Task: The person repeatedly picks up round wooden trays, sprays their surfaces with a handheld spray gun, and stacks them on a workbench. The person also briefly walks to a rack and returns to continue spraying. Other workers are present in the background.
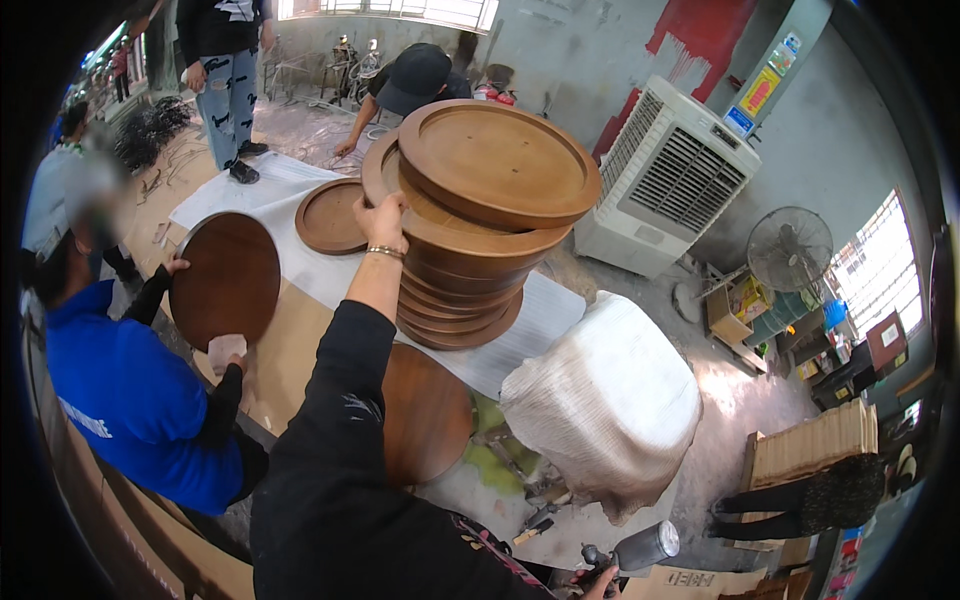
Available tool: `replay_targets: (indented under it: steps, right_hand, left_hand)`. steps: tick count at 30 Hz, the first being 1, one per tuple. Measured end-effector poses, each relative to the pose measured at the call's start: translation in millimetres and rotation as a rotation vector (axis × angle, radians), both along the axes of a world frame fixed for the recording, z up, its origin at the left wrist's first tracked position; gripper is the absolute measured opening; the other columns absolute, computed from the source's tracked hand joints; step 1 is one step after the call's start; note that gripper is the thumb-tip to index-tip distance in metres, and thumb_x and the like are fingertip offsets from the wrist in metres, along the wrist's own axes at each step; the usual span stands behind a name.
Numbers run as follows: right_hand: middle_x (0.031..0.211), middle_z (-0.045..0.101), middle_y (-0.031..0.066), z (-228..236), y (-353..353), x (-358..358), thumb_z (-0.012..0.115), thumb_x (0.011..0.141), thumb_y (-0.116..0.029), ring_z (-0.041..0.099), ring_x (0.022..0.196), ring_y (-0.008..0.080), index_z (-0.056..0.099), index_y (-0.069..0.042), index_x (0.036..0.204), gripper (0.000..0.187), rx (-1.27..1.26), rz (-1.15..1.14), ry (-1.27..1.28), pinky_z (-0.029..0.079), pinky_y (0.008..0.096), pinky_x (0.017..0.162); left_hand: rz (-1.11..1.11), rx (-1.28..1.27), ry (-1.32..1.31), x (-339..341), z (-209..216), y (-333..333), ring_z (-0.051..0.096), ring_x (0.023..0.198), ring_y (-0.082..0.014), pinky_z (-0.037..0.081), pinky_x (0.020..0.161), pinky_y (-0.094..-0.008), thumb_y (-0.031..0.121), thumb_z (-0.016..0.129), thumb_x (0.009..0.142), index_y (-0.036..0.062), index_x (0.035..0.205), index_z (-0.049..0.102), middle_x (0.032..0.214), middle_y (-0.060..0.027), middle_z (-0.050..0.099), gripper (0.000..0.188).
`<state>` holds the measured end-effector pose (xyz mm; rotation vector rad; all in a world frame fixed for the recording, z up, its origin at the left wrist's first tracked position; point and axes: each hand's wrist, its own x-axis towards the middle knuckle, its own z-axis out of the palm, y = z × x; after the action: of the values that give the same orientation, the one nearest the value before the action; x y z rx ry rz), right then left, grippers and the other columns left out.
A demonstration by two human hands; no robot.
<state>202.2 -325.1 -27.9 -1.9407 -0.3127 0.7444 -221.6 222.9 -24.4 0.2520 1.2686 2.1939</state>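
My left hand (383, 222), with a bracelet at the wrist, is closed on the rim of a round brown wooden tray (377, 168), second from the top of a tall stack. The topmost tray (500, 165) lies shifted to the right over it, its recessed face up. Several more round wooden pieces (465, 285) are piled below. Down at the lower edge, my right hand (603, 583) grips a spray gun (648, 547) with a silver cup. Only part of that hand shows.
A cloth-draped block (610, 400) stands right of the stack; a round brown board (425, 415) lies below my forearm. A co-worker in blue (140, 390) holds a round board (225, 280) at left. Another person in a cap (415, 80) crouches behind. An air cooler (670, 175) stands beyond.
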Motion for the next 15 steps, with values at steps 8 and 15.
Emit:
replay_targets:
  steps: [8, 15]
  right_hand:
    - [0.099, 0.074, 0.0114, -8.3, -4.5, -2.0, 0.061, 0.108, -0.045, 0.065, 0.085, 0.0180, 0.072, 0.006, 0.117, 0.053, -0.085, 0.026, -0.051, 0.052, 0.0312, 0.070]
    - [0.106, 0.075, 0.0123, -6.6, -20.3, -13.7, 0.060, 0.107, -0.051, 0.066, 0.091, 0.0195, 0.072, 0.005, 0.122, 0.059, -0.158, -0.025, -0.108, 0.053, 0.0343, 0.077]
  left_hand:
    - [-0.211, 0.198, 0.137, -16.2, -66.2, -45.4, 0.056, 0.129, -0.0221, 0.038, 0.114, -0.0356, 0.039, 0.048, 0.110, -0.0055, 0.138, 0.058, 0.134, -0.0116, 0.066, 0.053]
    - [-0.405, -1.355, 0.704, -19.4, -299.1, -281.7, 0.049, 0.139, -0.0469, 0.042, 0.117, -0.0510, 0.036, 0.080, 0.084, -0.0041, 0.148, 0.042, 0.146, -0.0329, 0.052, 0.085]
